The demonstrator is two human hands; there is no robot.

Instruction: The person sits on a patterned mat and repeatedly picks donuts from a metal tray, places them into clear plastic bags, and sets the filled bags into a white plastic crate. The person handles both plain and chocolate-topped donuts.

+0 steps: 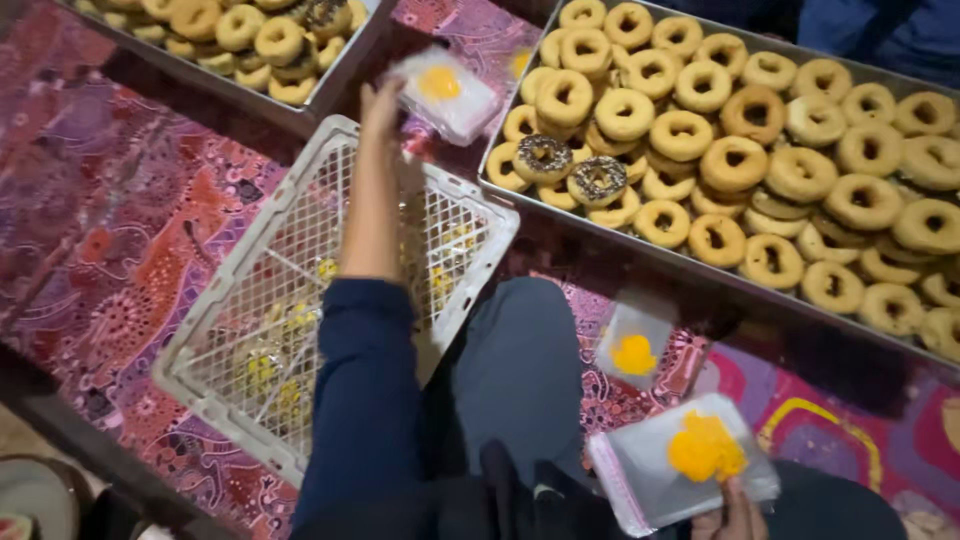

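Note:
My left hand (pixel 380 105) reaches out over a white plastic crate (pixel 235 330) and touches a small clear packet with a yellow centre (pixel 447 92), which lies between two metal trays. Whether the fingers grip the packet cannot be told. My right hand (pixel 733 512) is at the bottom edge and holds an empty clear plastic bag with a yellow-orange print (pixel 683 460). Another such bag (pixel 633 342) lies on the mat by my knee (pixel 520 370).
A large metal tray (pixel 760 295) at the right is heaped with ring doughnuts (pixel 735 160), two of them chocolate-topped (pixel 570 170). A second tray of doughnuts (pixel 250 40) stands at the top left. Packed bags show inside the crate. A patterned pink mat (pixel 110 220) covers the floor.

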